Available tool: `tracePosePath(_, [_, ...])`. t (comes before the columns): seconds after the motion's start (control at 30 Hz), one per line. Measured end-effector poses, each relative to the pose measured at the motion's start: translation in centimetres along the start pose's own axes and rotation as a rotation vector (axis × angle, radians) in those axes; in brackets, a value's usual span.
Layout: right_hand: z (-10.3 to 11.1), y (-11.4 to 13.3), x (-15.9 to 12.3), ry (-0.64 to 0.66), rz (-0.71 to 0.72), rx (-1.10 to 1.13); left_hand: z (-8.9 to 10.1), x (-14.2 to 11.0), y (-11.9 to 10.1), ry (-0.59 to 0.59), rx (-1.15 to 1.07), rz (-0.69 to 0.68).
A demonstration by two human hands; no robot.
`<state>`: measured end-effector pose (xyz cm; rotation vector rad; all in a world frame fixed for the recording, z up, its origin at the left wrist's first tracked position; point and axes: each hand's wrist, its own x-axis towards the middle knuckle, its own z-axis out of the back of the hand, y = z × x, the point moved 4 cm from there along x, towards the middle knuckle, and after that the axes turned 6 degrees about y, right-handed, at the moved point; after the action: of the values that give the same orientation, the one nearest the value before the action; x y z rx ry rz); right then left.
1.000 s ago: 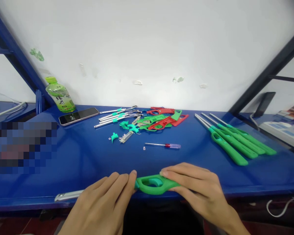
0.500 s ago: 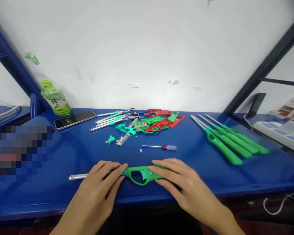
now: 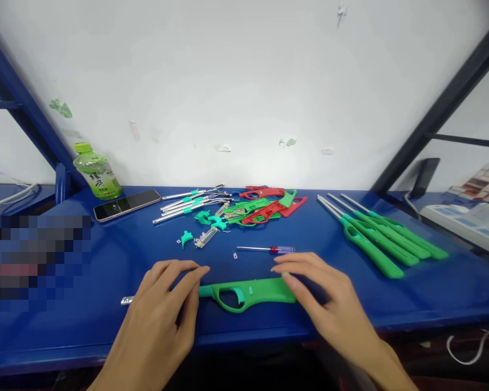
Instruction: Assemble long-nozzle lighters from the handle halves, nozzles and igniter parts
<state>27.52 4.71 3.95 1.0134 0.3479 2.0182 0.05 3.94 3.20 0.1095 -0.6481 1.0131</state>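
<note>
A green long-nosed lighter (image 3: 248,293) lies flat near the front edge of the blue table (image 3: 106,255), its metal tip poking out at the left. My left hand (image 3: 163,304) rests over the metal tube, fingers stretched out. My right hand (image 3: 321,293) lies open at the handle's right end, fingertips touching it. Just beyond my right hand lies a small screwdriver (image 3: 269,250) with a red and clear handle, and a tiny metal piece (image 3: 235,254) is next to it.
Three finished green lighters (image 3: 378,239) lie at the right. A heap of red and green shells (image 3: 261,206), metal tubes (image 3: 187,198) and teal triggers sits at the middle back. A phone (image 3: 126,205) and a green bottle (image 3: 96,171) stand back left.
The lighter now lies flat with its whole green handle showing. My right hand has slid off it to its right end, and my left hand has opened over the tube.
</note>
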Motion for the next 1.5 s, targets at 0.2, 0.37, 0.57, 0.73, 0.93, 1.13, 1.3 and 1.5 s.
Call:
tracePosePath(0.2, [2.2, -2.4, 2.9, -0.05, 0.031, -0.253, -1.3, 7.9, 0.7, 0.263, 0.222, 0.074])
tracePosePath(0.37, [0.6, -4.2, 3.5, 0.198, 0.007, -0.328, -3.9, 13.4, 1.5, 0.492, 0.296, 0.122])
tracePosePath(0.57, [0.6, -5.2, 2.5, 0.208, -0.101, -0.254, -5.6, 14.6, 2.2, 0.69, 0.331, 0.155])
tracePosePath(0.73, [1.1, -5.8, 2.1, 0.119, -0.166, -0.178, -6.2, 14.4, 1.8, 0.742, 0.357, 0.149])
tracePosePath(0.93, [1.0, -6.4, 2.0, 0.106, -0.174, -0.23, -5.9, 14.2, 1.1, 0.715, 0.362, 0.157])
tracePosePath(1.13, [1.1, -3.4, 1.9, 0.081, -0.104, -0.19, -3.2, 13.9, 1.9, 0.532, 0.254, 0.206])
tracePosePath(1.3, [-0.3, -1.3, 1.1, 0.339, -0.068, -0.119, -0.1, 12.2, 2.6, 0.345, 0.09, 0.226])
tracePosePath(1.5, [-0.3, -0.9, 1.0, 0.397, -0.036, -0.085, 2.8, 9.6, 3.0, 0.127, -0.011, 0.303])
